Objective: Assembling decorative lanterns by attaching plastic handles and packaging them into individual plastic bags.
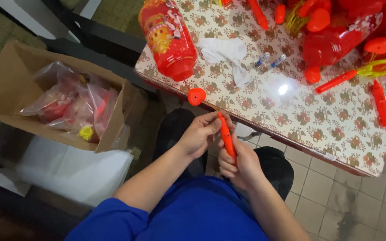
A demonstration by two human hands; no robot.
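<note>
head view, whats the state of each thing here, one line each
orange stick: gripped by both hands
left hand: pinching the stick's top
right hand: closed round its lower part
red lantern: lying on the table
cardboard box: open, bagged parts inside
white cloth: crumpled

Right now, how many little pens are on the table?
2: one pen and another pen lie side by side right of the white cloth. More may hide under the red pile.
</note>
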